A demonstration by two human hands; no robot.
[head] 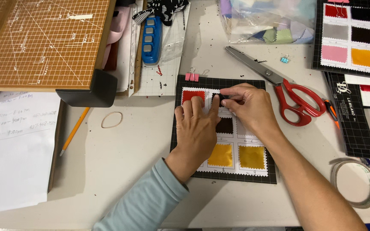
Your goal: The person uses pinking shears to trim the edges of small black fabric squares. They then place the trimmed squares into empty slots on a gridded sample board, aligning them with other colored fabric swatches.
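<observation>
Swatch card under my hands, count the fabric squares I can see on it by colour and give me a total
On the swatch card, with hands covering some cells:
Red swatch: 1
Black swatches: 2, one being pressed by the right hand
Yellow swatches: 2
Total: 5
The left hand hides the rest.

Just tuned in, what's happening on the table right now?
A person is pressing a small black fabric swatch onto a black sample card with the right hand, while the left hand lies flat on the card. Red, dark brown and yellow swatches already sit in its squares. Red-handled scissors lie just to the right.
</observation>
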